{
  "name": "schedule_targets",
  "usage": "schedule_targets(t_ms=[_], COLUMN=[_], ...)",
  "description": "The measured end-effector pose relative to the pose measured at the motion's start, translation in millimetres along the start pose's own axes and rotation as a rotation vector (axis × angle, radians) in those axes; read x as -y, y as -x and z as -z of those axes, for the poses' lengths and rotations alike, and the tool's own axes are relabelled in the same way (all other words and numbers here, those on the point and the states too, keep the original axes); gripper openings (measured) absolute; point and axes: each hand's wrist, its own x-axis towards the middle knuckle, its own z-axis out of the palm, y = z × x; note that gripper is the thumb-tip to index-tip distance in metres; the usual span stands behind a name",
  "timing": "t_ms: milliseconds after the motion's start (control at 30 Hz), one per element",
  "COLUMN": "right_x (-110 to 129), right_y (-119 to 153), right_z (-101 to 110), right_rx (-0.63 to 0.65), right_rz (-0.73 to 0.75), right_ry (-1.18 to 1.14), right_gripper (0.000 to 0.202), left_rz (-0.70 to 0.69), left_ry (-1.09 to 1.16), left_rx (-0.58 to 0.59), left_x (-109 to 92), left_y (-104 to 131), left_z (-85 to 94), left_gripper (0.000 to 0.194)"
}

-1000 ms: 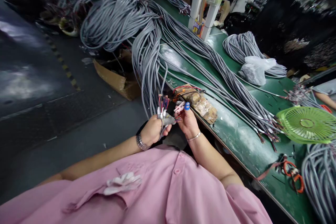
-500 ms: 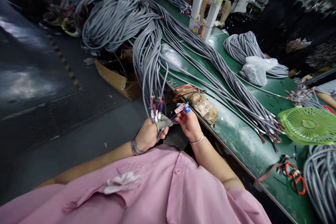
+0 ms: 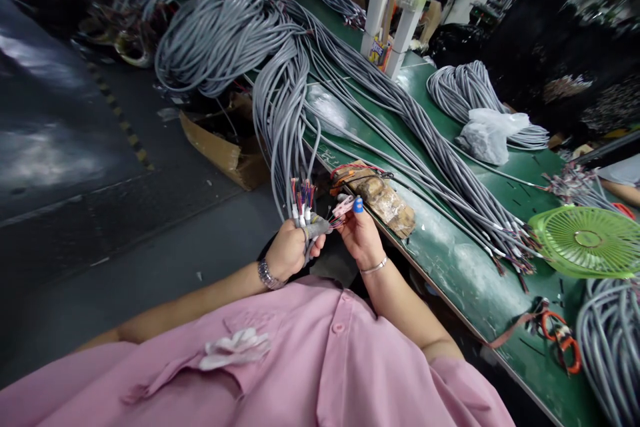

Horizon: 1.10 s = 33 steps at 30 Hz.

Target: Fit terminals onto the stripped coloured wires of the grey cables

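Note:
My left hand is closed around the ends of several grey cables that hang over the table edge. White sleeves and bare coloured wires stick up above that hand. A grey cable end with thin coloured wires points from its thumb side toward my right hand. Pinched in the right hand is a small pale pink tool, touching or very near those wires. A blue cover sits on one fingertip of the right hand.
The green table carries long grey cables, a taped wooden block, orange-handled scissors and a green fan. A cardboard box stands on the left floor. Another person's arm shows at far right.
My left hand has shifted slightly right and up with the cables, bringing the wires closer to the pink tool. The tool has tilted a little in my right hand.

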Motion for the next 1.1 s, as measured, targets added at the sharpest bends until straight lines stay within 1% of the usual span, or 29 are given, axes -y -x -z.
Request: schedule_targets(t_ms=[100,200,267,367,433,533,600,733,800,867,933,1000,1100], right_x=[2.8,5.6,5.5,1.6,-2.5,-8.2,-10.4,-9.2,-6.1,-2.5,0.1,0.6,-2.1], right_y=[3.3,12.2,20.3,32.1,37.8,42.1,43.1,43.2,42.2,40.3,38.1,36.2,35.0], right_z=[-0.4,0.5,1.0,-1.1,-4.9,-10.7,-12.8,-12.2,-11.3,-10.8,-10.8,-11.3,-12.7], right_rx=[0.022,0.106,0.150,0.151,0.110,0.031,0.018,0.015,0.027,0.066,0.111,0.125,0.081], right_rz=[-0.041,-0.151,-0.183,-0.120,-0.059,0.009,0.027,0.040,0.044,0.039,0.035,0.044,0.071], right_ry=[0.050,0.148,0.243,0.395,0.466,0.502,0.508,0.519,0.546,0.589,0.640,0.678,0.689], right_gripper=[0.044,0.056,0.053,0.042,0.036,0.029,0.026,0.023,0.022,0.021,0.020,0.019,0.019], left_rz=[-0.029,-0.061,-0.086,-0.136,-0.150,-0.142,-0.143,-0.119,-0.079,-0.038,-0.019,-0.027,-0.048], left_ry=[0.001,-0.023,-0.060,-0.135,-0.199,-0.275,-0.293,-0.295,-0.314,-0.335,-0.335,-0.309,-0.244], left_rx=[-0.004,-0.007,0.009,0.038,0.049,0.057,0.060,0.083,0.147,0.223,0.258,0.237,0.171], left_x=[2.3,4.5,7.0,12.5,16.4,20.7,21.8,19.6,17.2,14.9,14.0,14.8,18.2], left_y=[0.7,2.7,4.9,8.9,11.7,15.1,16.2,14.3,11.9,9.6,8.2,7.7,8.3], left_z=[1.3,3.6,7.0,14.4,19.0,22.4,22.7,23.8,25.9,28.4,30.4,31.1,29.7], left_gripper=[0.017,0.020,0.022,0.023,0.024,0.024,0.024,0.024,0.024,0.025,0.026,0.028,0.028])
